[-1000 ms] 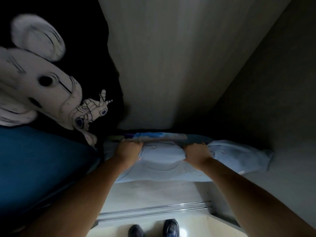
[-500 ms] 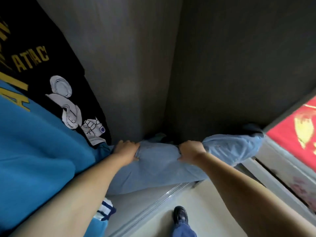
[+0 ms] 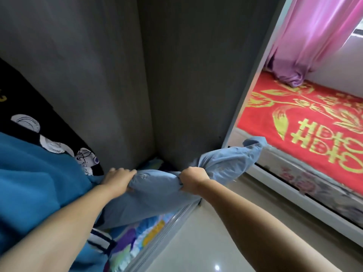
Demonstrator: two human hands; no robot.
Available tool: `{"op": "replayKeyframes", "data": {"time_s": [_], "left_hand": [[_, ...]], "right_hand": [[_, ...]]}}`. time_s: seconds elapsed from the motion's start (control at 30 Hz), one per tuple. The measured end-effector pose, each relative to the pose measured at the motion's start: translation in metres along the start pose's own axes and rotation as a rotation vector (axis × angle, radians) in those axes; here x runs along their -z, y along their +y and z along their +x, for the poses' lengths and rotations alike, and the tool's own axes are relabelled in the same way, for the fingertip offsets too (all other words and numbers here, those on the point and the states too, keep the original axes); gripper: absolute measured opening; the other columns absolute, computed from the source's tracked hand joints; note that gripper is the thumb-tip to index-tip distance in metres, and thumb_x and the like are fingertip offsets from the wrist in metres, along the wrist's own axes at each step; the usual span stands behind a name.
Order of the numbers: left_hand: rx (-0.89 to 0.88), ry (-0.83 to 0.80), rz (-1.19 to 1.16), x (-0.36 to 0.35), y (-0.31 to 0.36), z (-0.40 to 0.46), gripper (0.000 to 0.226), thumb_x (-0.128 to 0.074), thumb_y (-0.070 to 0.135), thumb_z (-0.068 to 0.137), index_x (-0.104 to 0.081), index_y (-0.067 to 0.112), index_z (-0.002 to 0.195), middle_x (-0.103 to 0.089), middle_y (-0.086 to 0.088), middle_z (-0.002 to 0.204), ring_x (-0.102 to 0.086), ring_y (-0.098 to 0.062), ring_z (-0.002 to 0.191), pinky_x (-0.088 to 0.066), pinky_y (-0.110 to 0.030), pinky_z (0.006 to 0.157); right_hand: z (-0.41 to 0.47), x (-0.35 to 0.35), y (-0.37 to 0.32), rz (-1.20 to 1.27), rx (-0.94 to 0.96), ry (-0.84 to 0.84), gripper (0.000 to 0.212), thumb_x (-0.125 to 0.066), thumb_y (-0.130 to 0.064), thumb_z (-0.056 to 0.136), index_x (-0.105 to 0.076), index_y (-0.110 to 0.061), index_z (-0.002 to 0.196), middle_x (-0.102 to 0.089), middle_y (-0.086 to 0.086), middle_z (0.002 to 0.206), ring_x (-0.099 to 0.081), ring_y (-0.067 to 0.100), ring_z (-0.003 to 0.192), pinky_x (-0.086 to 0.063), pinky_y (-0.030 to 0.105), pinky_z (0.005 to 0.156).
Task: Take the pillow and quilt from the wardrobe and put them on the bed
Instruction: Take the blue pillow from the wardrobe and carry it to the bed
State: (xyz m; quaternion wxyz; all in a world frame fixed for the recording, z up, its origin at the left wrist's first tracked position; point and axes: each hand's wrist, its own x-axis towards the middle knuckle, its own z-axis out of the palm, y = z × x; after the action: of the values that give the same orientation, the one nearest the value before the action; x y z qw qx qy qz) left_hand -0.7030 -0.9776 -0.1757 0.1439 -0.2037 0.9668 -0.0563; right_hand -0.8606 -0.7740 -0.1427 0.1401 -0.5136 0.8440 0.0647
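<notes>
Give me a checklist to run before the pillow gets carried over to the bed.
1. Left hand gripping the pillow: ok, fingers bunched into the fabric.
2. Right hand gripping it: ok, closed on the cloth.
3. Pillow clear of the wardrobe: not ok, its lower part is still inside, over the door track.
4. Hanging clothes out of the way: not ok, the blue garment presses against the left arm.
5. Bed free to take it: ok where visible; a pink curtain drapes onto the far end.
6. Quilt found: cannot tell; colourful fabric lies under the pillow.
</notes>
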Motion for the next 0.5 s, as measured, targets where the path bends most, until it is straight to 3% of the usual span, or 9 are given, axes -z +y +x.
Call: {"op": "replayKeyframes", "data": {"time_s": [0.3, 0.5], "left_hand": [[-0.073, -0.011, 0.005, 0.037, 0.096, -0.037, 0.015, -0.049, 0.026, 0.084, -0.05, 0.024, 0.099, -0.063, 0.005, 0.108, -0.053, -0.02, 0.109, -0.036, -0.036, 0.085], [-0.199, -0.009, -0.039, 0.076, 0.222, -0.019, 0.024, -0.057, 0.044, 0.08, -0.049, 0.026, 0.094, -0.063, 0.004, 0.109, -0.053, -0.022, 0.109, -0.031, -0.036, 0.078]], "right_hand": [[-0.098, -0.009, 0.063, -0.027, 0.086, -0.009, 0.026, -0.061, -0.034, 0.082, -0.068, -0.014, 0.097, -0.069, 0.01, 0.1, -0.065, 0.032, 0.093, -0.039, 0.03, 0.063], [-0.171, -0.005, 0.178, -0.039, -0.075, -0.068, 0.033, -0.064, -0.04, 0.081, -0.068, -0.015, 0.103, -0.069, 0.008, 0.107, -0.065, 0.03, 0.1, -0.042, 0.03, 0.068]]}}
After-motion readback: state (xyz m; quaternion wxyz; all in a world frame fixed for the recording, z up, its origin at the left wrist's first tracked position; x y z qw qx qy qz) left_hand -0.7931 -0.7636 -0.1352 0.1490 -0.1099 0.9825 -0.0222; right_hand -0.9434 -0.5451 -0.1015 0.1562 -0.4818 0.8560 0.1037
